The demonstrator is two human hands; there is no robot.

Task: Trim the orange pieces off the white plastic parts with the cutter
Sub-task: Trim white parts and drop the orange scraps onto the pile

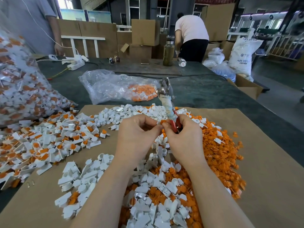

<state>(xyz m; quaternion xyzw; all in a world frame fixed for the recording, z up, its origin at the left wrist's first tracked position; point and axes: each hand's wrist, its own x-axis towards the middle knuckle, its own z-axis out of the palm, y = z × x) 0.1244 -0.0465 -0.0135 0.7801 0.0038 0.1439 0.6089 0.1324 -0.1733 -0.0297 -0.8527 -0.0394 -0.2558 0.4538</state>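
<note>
Orange piece pinched between both hands over the sorting pile

Orange piece (163, 122) is tiny, roundish and bright, still attached to a bit of white plastic, held up over the cardboard sheet (263, 162). Left hand (138, 134) pinches it with thumb and curled fingertips. Right hand (182, 137) touches it too while its fingers wrap the cutter (167, 102), red handles down in the palm, taped neck and metal jaws pointing up and away. Below, loose white parts (92, 175) lie left, and an orange heap (220, 145) sits right. A clear bag (115, 86) lies behind.
</note>
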